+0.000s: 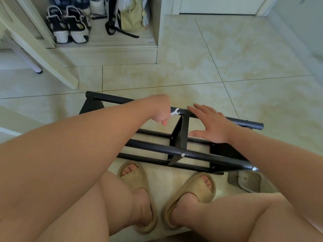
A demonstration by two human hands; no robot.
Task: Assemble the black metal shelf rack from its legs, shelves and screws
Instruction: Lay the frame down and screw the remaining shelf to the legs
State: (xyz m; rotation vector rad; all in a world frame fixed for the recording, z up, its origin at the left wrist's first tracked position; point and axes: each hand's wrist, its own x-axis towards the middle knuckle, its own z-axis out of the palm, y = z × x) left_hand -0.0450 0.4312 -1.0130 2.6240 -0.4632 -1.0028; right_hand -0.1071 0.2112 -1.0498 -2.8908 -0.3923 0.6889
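While the left hand (pixel 161 110) grips a small wrench (pixel 175 112) against the rack (pixel 181 135) leg, the right hand (pixel 208 125) rests beside it, fingers spread flat.

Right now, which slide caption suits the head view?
Left hand holds a small wrench at the far rack leg; open right hand rests on it.

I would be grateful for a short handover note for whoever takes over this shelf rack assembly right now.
Left hand grips a small wrench at the far leg, where the middle shelf meets it.
Right hand open, fingers laid on that leg beside the joint.
The rack lies on its side on the floor; legs and shelves look joined, with a screw in the near leg.
Left: tighten this joint, check the others, stand it up.
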